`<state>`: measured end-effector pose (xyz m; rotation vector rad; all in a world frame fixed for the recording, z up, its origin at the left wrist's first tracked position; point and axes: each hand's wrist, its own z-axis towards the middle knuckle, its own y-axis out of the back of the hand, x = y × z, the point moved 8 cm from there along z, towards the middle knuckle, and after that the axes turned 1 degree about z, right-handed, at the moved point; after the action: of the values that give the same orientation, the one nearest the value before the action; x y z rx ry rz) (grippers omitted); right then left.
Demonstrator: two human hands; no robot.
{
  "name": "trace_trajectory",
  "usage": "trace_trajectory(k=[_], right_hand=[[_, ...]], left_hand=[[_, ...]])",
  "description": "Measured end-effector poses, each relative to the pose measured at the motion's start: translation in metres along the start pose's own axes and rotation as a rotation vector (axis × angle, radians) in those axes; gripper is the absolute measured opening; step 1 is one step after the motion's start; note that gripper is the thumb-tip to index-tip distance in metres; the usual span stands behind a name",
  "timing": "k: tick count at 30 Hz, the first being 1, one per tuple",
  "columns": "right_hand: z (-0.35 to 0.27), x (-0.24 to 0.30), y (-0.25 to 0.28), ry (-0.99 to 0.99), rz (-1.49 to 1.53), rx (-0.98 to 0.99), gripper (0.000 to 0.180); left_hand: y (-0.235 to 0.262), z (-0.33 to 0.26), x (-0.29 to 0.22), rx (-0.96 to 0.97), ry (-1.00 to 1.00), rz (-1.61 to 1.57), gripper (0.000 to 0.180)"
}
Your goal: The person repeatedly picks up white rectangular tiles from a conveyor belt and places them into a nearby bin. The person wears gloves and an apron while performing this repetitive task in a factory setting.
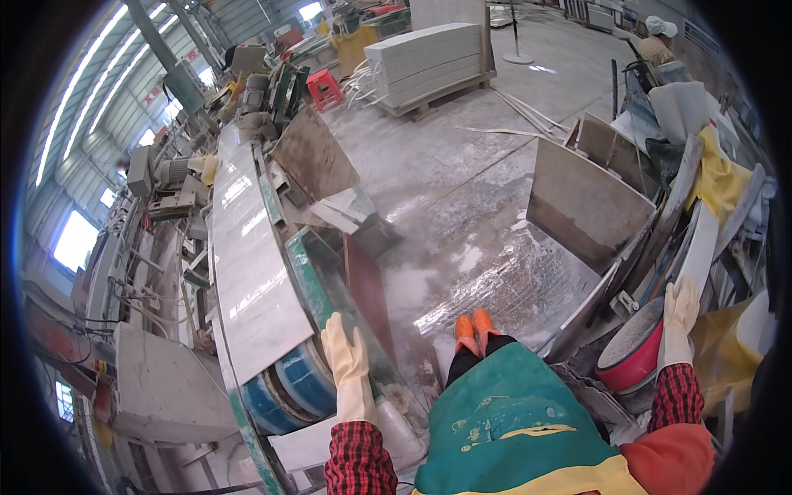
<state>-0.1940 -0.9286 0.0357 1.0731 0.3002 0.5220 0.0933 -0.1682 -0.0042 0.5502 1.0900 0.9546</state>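
Note:
My left hand (346,363), in a cream rubber glove, is held over the green side rail (307,268) of a machine bed. Its fingers are stretched and a little apart, with nothing in them. Just left of it are blue rollers (304,379) and the near end of a long pale slab (252,272) lying on the bed. On the right, my right hand (681,318), gloved alike, has its fingers extended beside the lower end of a pale strip (700,247). Whether it touches the strip is unclear. Below and left of that hand stands a red tub (631,375) with greyish contents.
Brown boards (586,202) lean at the right beside upright offcuts and yellow cloth (719,177). Stacked pale slabs (429,66) sit on a pallet, near a red stool (324,87). Wet floor (445,198) lies ahead. A person in a white cap (660,29) is at the far right.

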Motion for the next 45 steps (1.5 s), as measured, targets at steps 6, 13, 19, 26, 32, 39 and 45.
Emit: trace_trajectory(k=[6, 13, 19, 26, 32, 39, 45], right_hand=[[-0.005, -0.001, -0.003, -0.015, 0.01, 0.01, 0.055], [-0.012, 0.006, 0.003, -0.002, 0.018, 0.02, 0.054], [-0.018, 0.006, 0.003, 0.02, 0.02, -0.003, 0.053], [-0.025, 0.004, 0.001, 0.029, 0.039, 0.021, 0.057], [-0.02, -0.005, 0.013, -0.41, 0.081, 0.285, 0.088], [0.027, -0.056, -0.041, -0.398, 0.107, 0.251, 0.069], [0.027, 0.016, 0.057, -0.849, 1.927, 0.549, 0.074]], left_hand=[[0.0, 0.0, 0.001, -0.025, -0.043, -0.006, 0.054], [0.003, -0.001, 0.0, -0.047, -0.047, -0.014, 0.053], [0.003, -0.001, 0.002, -0.057, -0.038, -0.034, 0.052], [0.004, -0.004, 0.003, -0.062, -0.039, -0.009, 0.051], [0.01, -0.004, 0.002, -0.046, -0.016, -0.024, 0.052], [0.021, -0.007, -0.006, -0.175, -0.096, -0.07, 0.046], [0.016, -0.012, 0.005, -0.196, -0.059, -0.093, 0.042]])
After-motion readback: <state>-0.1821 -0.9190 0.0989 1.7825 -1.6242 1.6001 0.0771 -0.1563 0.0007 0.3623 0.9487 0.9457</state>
